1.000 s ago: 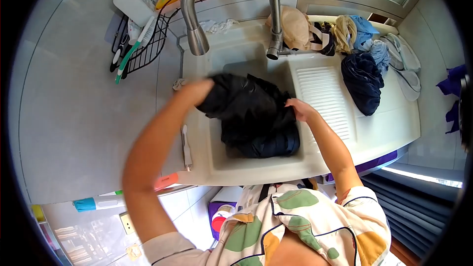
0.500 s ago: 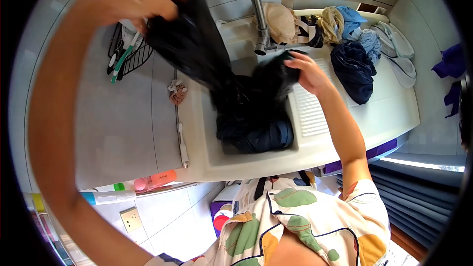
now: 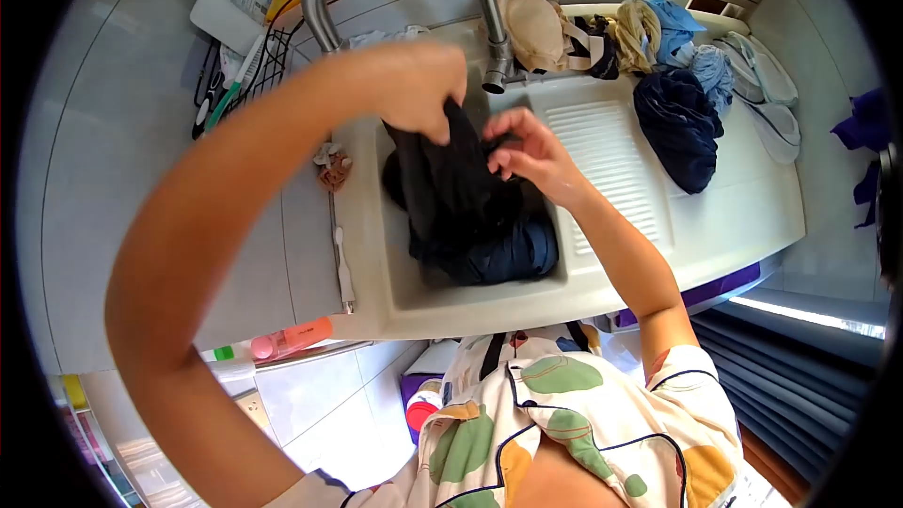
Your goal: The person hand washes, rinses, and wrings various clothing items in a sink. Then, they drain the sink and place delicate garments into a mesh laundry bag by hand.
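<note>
A black garment hangs bunched over the sink basin, its lower part resting on dark navy cloth in the bottom. From the left, my left hand reaches over the basin, slightly blurred, its fingers closed on the upper end of the garment. At the garment's right side, my right hand has curled fingers with a bit of the black fabric between them. Just above both hands, the faucet spout points down. The garment's exact kind is unclear.
A ribbed washboard adjoins the basin. Beyond it lie a navy cloth bundle, a beige bra, blue cloth and white slippers. A wire rack, pump bottles and a white toothbrush are leftward.
My left hand has come down and rightward with the black garment, which was held high and stretched. My right hand has moved left, closer to it.
</note>
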### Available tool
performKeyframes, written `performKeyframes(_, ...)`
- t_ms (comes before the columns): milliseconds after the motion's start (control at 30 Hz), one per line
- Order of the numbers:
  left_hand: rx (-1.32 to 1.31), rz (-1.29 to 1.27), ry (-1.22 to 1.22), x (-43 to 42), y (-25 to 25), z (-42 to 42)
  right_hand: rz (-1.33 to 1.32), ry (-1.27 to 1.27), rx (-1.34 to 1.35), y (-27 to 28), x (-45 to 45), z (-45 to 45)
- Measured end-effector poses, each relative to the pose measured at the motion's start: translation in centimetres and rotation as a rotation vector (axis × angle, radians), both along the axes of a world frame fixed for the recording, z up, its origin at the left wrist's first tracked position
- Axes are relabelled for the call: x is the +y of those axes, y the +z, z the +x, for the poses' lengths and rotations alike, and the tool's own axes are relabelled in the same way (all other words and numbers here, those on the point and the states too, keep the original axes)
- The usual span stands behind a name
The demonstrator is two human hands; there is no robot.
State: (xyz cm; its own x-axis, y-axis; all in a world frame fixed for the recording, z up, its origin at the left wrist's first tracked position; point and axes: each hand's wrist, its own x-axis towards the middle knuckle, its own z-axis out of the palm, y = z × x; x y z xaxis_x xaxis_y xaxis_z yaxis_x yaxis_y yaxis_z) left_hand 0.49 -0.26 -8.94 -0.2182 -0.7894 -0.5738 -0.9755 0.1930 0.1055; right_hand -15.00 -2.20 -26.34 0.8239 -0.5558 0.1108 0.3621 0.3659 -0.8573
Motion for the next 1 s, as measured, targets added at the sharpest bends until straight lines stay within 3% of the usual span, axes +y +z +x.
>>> performKeyframes(33, 0.016, 0.034, 0.025, -0.2, 1.8, 0.3, -0.162, 0.036, -0.039, -2.7, -0.4, 0.3)
performKeyframes(133, 0.045, -0.292, 0.028, 1.2, 7.2, 0.9, -0.626, 0.013, 0.476, -8.0, -1.3, 0.3)
performKeyframes(167, 0.047, -0.350, 0.044, 1.5, 8.8, 1.2, -0.629, 0.011, 0.475, -10.0, -1.7, 0.5)
performKeyframes(233, 0.068, -0.537, 0.007, 2.6, 11.5, 3.1, -0.868, -0.371, 0.386, -13.6, -2.9, 1.1)
performKeyframes(267, 0.004, -0.512, 0.114, 2.7, 13.6, 4.1, -0.869, -0.366, 0.383, -13.3, -3.5, 1.0)
performKeyframes(367, -0.056, -0.573, 0.257, 3.3, 16.6, 5.9, -0.382, -0.339, 0.280, -9.0, -5.1, 1.0)
performKeyframes(400, -0.031, -0.621, 0.267, 3.9, 17.2, 6.2, -0.383, -0.335, 0.284, -6.7, -5.7, 0.8)
performKeyframes(467, 0.052, -0.714, 0.295, 4.8, 18.1, 6.9, 0.307, -0.069, 0.320, -1.8, -6.5, 0.4)
performKeyframes(533, 0.180, -0.784, 0.329, 5.5, 17.9, 7.2, 0.285, -0.268, -0.045, 5.1, -5.0, 2.4)
performKeyframes(600, 0.345, -0.818, 0.356, 6.1, 17.0, 7.2, 0.087, -0.230, -0.100, 8.7, -6.0, 2.9)
performKeyframes(733, 0.728, -0.611, 0.491, 6.4, 9.9, 6.9, -0.157, -0.257, -0.170, 14.2, -5.4, 4.1)
performKeyframes(767, 0.553, -0.611, 0.588, 6.7, 7.3, 8.0, -0.155, -0.353, -0.034, 14.9, -5.4, 4.4)
performKeyframes(800, 0.499, -0.417, 0.590, 6.7, 5.5, 7.6, -0.154, -0.450, 0.102, 15.1, -5.5, 4.7)
performKeyframes(833, 0.459, -0.303, 0.765, 6.7, 2.7, 7.6, -0.418, -0.542, 0.018, 12.2, -6.4, 5.4)
performKeyframes(867, 0.503, -0.140, 0.916, 6.3, -0.9, 9.0, -0.575, -0.597, 0.172, 10.1, -6.6, 5.7)
performKeyframes(900, 0.543, -0.099, 0.905, 6.4, -4.6, 9.7, -0.735, -0.651, 0.325, 8.1, -6.9, 6.2)
performKeyframes(933, 0.410, -0.422, 0.393, 6.7, -11.1, 12.1, -0.841, -0.641, 0.352, 5.1, -6.7, 6.8)
performKeyframes(967, 0.539, -0.312, 0.906, 5.6, -16.1, 12.3, -0.810, -0.575, 0.496, 2.0, -6.3, 7.0)
performKeyframes(1000, 0.586, -0.130, 1.208, 4.8, -18.3, 11.4, -0.918, -0.669, 0.616, -3.0, -6.1, 7.5)
